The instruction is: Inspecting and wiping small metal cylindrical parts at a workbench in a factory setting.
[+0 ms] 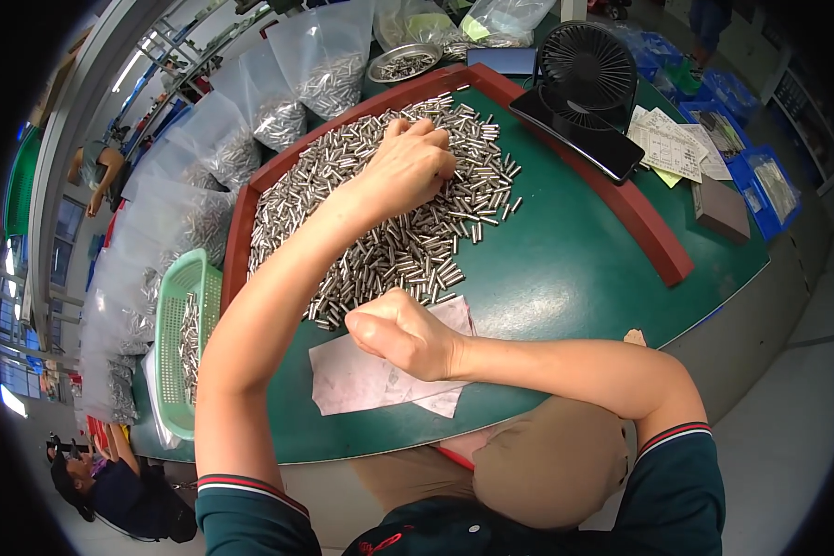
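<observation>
The metal pins [389, 199] are short, shiny steel cylinders, all alike, heaped in a broad loose pile on the green desk [565, 269] inside its red-brown raised rim [653, 236].

Your left hand [415, 165] lies palm-down on the far part of the pile, fingers curled into the pins and touching them; what it grips, if anything, you cannot tell from above. Your right hand [403, 332] is closed in a fist at the near edge of the pile, just above a crumpled sheet of paper [361, 380]; whether it encloses pins is hidden.

Left of the pile, a light green plastic basket [178, 357] holds more pins. Clear plastic bags [320, 60] of pins stand along the far left rim. A round metal dish [403, 63] of pins sits behind the desk. A small black fan [588, 60] stands at the far right with a dark phone [579, 130] leaning before it, and printed white paper forms [665, 144] lie beside them. Blue bins [764, 185] are at the right.
</observation>
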`<act>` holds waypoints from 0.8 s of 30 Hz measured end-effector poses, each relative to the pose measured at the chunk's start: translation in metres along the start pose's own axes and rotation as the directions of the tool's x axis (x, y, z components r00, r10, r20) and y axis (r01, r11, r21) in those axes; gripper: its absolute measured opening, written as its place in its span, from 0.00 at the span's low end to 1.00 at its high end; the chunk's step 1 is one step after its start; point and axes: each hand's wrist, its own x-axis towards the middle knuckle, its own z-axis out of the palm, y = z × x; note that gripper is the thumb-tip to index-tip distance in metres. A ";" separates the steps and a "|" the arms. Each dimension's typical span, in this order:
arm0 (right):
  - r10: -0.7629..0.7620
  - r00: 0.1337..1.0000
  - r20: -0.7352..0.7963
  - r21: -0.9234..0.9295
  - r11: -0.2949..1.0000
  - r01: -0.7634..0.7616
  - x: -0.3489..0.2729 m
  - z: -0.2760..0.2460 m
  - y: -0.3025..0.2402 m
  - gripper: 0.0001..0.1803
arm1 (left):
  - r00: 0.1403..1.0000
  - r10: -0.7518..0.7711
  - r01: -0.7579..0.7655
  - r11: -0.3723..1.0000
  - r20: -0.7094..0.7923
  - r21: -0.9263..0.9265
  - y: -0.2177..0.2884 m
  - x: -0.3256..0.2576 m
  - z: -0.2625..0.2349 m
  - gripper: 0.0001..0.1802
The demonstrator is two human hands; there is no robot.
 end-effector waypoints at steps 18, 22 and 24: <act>-0.041 0.999 0.024 -0.037 0.998 0.041 0.000 0.001 0.002 0.22 | 0.960 -0.064 0.034 0.993 -0.271 -0.113 0.001 -0.030 -0.010 0.05; -0.058 0.998 0.023 -0.036 0.998 0.059 0.000 0.000 0.005 0.22 | 0.973 -0.111 0.093 0.991 -0.201 -0.097 0.002 -0.017 0.002 0.05; -0.046 0.999 0.022 -0.026 0.999 0.047 0.000 0.000 0.005 0.22 | 0.979 -0.133 0.125 0.990 -0.158 -0.059 0.003 -0.014 0.006 0.07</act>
